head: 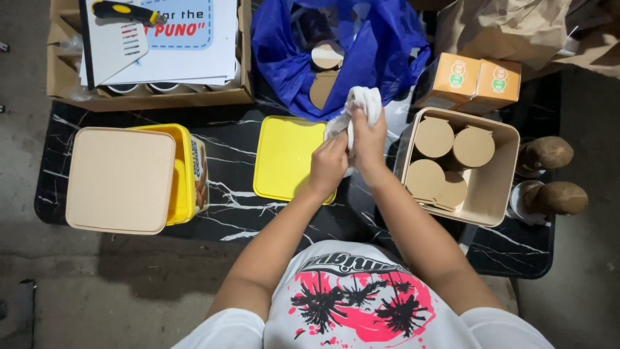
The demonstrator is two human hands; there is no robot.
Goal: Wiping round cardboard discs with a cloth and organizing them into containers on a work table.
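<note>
Above black marble mat (258, 213), we clench both hands on white cloth (361, 106): left hand (327, 165) grips lower bunch, right hand (369, 139) squeezes top, just over yellow lid (284, 155), beside beige box (500, 174) of round discs (434, 137).

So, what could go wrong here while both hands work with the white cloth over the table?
1. The white cloth, gripped by the left hand and right hand, hangs above the yellow lid; it might brush or drip on it.
2. The beige container of round lids sits close to the right forearm; an elbow move could nudge it.
3. The utility knife rests on papers in the cardboard box; reaching there blindly is risky.
</note>
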